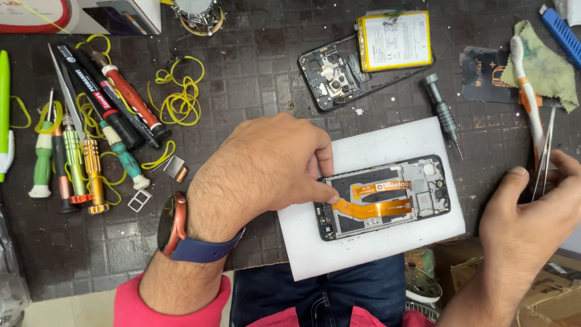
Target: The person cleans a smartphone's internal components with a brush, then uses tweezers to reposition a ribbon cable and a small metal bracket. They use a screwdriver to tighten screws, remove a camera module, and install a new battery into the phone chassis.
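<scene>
An opened phone frame (417, 203) with an orange flex cable (375, 209) lies on a white foam pad (369, 242). My left hand (266, 169), with a watch on the wrist, rests on the pad and its fingertips press the left end of the phone frame beside the flex cable. At the right edge, my right hand (532, 212) holds thin metal tweezers (544, 157), fingers pinched around them, about a hand's width from the phone.
A detached back cover (333, 79) and a yellow-edged battery (394, 40) lie behind the pad. A grey screwdriver (443, 114) lies beside them. Several screwdrivers (91, 139) and yellow rubber bands (178, 97) fill the left. A toothbrush (525, 85) and green cloth (548, 63) sit right.
</scene>
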